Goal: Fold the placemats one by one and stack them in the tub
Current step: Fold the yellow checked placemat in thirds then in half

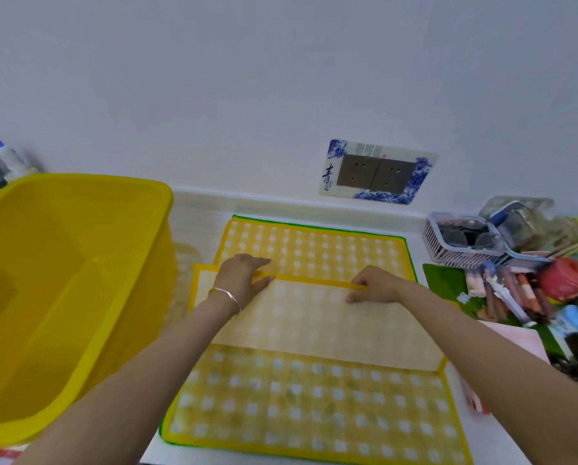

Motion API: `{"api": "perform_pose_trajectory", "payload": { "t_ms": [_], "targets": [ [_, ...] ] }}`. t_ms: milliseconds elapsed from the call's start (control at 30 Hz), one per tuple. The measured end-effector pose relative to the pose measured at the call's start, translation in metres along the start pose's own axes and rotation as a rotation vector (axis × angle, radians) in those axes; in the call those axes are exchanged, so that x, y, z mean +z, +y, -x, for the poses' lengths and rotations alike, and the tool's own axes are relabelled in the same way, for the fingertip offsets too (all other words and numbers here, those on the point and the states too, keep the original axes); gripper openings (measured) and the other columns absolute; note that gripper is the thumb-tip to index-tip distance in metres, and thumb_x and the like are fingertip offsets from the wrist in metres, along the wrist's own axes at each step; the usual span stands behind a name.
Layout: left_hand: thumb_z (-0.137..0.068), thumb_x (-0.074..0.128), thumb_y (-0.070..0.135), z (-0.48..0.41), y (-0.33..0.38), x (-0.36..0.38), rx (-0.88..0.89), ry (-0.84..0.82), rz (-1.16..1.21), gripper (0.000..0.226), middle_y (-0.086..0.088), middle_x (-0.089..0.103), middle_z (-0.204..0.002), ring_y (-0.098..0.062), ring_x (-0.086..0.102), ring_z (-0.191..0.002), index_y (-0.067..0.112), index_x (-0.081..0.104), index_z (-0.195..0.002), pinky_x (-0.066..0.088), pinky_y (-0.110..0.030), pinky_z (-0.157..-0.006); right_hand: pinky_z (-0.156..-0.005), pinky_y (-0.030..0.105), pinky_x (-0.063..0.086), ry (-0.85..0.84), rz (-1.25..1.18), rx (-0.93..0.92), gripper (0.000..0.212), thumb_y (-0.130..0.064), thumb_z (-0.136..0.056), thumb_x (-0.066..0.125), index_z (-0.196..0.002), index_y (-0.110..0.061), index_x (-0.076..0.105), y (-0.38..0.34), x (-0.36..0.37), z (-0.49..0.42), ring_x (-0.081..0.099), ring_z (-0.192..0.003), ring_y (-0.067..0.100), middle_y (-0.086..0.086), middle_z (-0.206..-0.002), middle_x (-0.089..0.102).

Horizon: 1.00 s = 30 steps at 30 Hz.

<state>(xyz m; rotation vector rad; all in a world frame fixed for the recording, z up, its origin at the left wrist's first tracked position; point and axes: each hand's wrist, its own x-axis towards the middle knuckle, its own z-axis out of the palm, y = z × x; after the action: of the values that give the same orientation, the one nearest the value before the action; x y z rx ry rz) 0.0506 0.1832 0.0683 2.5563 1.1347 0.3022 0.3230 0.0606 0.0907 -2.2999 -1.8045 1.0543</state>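
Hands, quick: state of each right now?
Left hand: pinches the folded-over edge of the rectangular yellow checked placemat.
Right hand: pinches the same edge.

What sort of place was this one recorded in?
Probably a home, perhaps a kitchen: a wall socket with a decorative blue-and-white frame, a basket of household odds and ends, and a checked placemat half folded beside a yellow tub.

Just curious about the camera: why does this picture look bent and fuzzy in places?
Head view: the wide lens skews the socket plate and swells the tub; the near checks of the mat and the clutter on the right are blurred; the light is even, with no hard shadows or glare.
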Motion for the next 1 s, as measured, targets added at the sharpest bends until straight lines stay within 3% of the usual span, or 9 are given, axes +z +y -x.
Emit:
{"api": "perform_pose_trajectory", "payload": {
  "t_ms": [67, 200, 267, 333, 533, 700, 800, 933, 1000],
  "targets": [
    [-0.086, 0.038, 0.055, 0.006, 0.000, 0.019, 0.030, 0.043, -0.069, 0.059, -0.005, 0.050, -0.138, -0.029, 0.043, -0.129, 0.021, 0.051, -0.133, 0.032, -0.041, -0.107, -0.052, 0.028, 0.017, 0.034, 0.024, 0.026, 0.044, -0.030, -0.084, 0.069, -0.054, -0.019, 0.038, 0.007, 0.006, -0.015, 0.029, -0.051, 0.008, -0.004, -0.056, 0.030],
    [-0.085, 0.032, 0.055, 0.020, 0.001, 0.064, 0.064, -0.024, -0.073, 0.058, -0.007, 0.059, -0.128, -0.032, 0.055, -0.118, 0.021, 0.060, -0.123, 0.040, -0.054, -0.097, -0.054, 0.019, 0.025, 0.060, 0.054, 0.078, 0.030, -0.035, -0.085, 0.067, -0.064, -0.030, 0.046, 0.018, 0.023, -0.039, 0.040, -0.066, 0.005, -0.013, -0.068, 0.041],
    [-0.090, 0.025, 0.059, 0.027, 0.002, 0.083, 0.065, -0.079, -0.088, 0.058, -0.003, 0.060, -0.126, -0.028, 0.058, -0.115, 0.025, 0.057, -0.124, 0.042, -0.053, -0.094, -0.071, 0.024, 0.039, 0.065, 0.076, 0.100, 0.018, -0.037, -0.086, 0.065, -0.096, -0.022, 0.065, 0.023, 0.031, -0.047, 0.052, -0.092, 0.012, -0.003, -0.101, 0.062],
    [-0.090, 0.024, 0.059, 0.035, 0.002, 0.099, 0.055, -0.131, -0.123, 0.053, 0.002, 0.060, -0.126, -0.022, 0.060, -0.113, 0.031, 0.051, -0.126, 0.044, -0.045, -0.096, -0.090, 0.030, 0.040, 0.087, 0.119, 0.129, 0.044, -0.037, -0.087, 0.063, -0.125, -0.015, 0.058, 0.027, 0.039, -0.053, 0.052, -0.116, 0.019, 0.003, -0.130, 0.056],
    [-0.094, 0.005, 0.056, 0.052, 0.008, 0.122, -0.046, -0.247, -0.169, 0.059, 0.003, 0.056, -0.133, -0.021, 0.058, -0.116, 0.031, 0.044, -0.130, 0.027, -0.043, -0.099, -0.076, 0.030, 0.038, 0.259, 0.027, 0.133, 0.015, -0.029, -0.083, 0.068, -0.090, -0.018, 0.062, 0.033, 0.057, -0.053, 0.058, -0.097, 0.022, -0.001, -0.097, 0.062],
    [-0.093, 0.006, 0.060, 0.058, 0.011, 0.128, -0.098, -0.266, -0.174, 0.062, 0.001, 0.047, -0.141, -0.025, 0.047, -0.127, 0.030, 0.032, -0.141, 0.007, -0.042, -0.107, -0.104, 0.032, 0.031, 0.485, -0.009, 0.085, 0.047, -0.020, -0.083, 0.066, -0.128, -0.018, 0.053, 0.026, 0.088, -0.047, 0.044, -0.125, 0.022, 0.001, -0.131, 0.050],
    [-0.094, 0.006, 0.059, 0.058, 0.010, 0.132, -0.103, -0.240, -0.167, 0.063, 0.002, 0.041, -0.145, -0.023, 0.030, -0.134, 0.030, 0.009, -0.149, 0.004, -0.044, -0.109, -0.112, 0.037, 0.025, 0.619, -0.034, 0.027, 0.045, -0.023, -0.089, 0.056, -0.133, -0.012, 0.051, 0.005, 0.125, -0.043, 0.035, -0.136, 0.027, 0.009, -0.144, 0.042],
    [-0.095, 0.005, 0.058, 0.057, 0.008, 0.134, -0.092, -0.177, -0.193, 0.061, 0.004, 0.035, -0.147, -0.020, 0.008, -0.142, 0.029, 0.007, -0.149, 0.004, -0.045, -0.109, -0.115, 0.032, 0.006, 0.548, -0.066, 0.037, 0.067, -0.042, -0.088, 0.009, -0.143, -0.016, 0.038, -0.042, 0.171, -0.041, 0.017, -0.144, 0.019, 0.002, -0.154, 0.025],
    [-0.096, 0.004, 0.056, 0.057, 0.007, 0.135, -0.083, -0.171, -0.196, 0.060, 0.004, 0.034, -0.148, -0.018, 0.005, -0.144, 0.029, 0.007, -0.149, 0.005, -0.046, -0.109, -0.113, 0.033, 0.007, 0.544, -0.012, 0.092, 0.061, -0.036, -0.091, 0.012, -0.140, -0.017, 0.042, -0.055, 0.183, -0.042, 0.027, -0.141, 0.021, 0.002, -0.152, 0.031]
  ]
}}
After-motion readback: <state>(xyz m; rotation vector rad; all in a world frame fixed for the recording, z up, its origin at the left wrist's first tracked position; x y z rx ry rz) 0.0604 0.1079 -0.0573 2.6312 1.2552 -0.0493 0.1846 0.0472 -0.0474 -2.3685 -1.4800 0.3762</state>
